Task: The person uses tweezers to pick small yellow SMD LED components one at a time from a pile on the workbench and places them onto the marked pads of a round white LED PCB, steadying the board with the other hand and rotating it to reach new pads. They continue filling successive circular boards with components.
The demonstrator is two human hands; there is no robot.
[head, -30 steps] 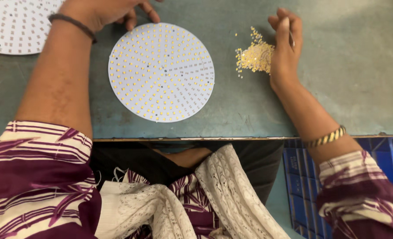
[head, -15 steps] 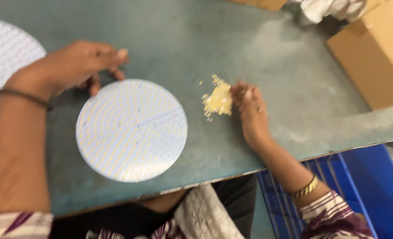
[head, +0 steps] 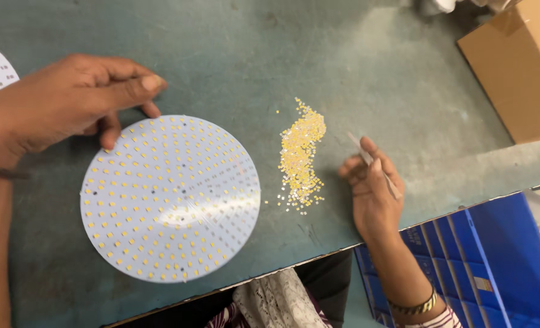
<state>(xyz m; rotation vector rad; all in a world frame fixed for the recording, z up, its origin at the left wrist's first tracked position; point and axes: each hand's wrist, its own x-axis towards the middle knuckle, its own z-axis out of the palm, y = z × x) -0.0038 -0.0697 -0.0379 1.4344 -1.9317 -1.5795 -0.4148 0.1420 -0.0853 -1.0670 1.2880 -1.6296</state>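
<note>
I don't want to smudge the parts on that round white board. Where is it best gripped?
Probably by the bare rim of the round white board, pinched at its near edge, which lies close to the table edge; the face is studded with yellow chips. The left hand already touches the far rim.

A: Where does the one view look from?

B: From a camera on the person's head, facing steeply down onto a green desk [head: 355, 54], close in, at about arm's reach.

A: How is it framed?

B: The near desk edge runs slanted along the bottom. The left hand [head: 63, 103] enters from the left, the right hand [head: 373, 188] from lower right. A cardboard box [head: 519, 67] is cut off at the upper right corner.
</note>
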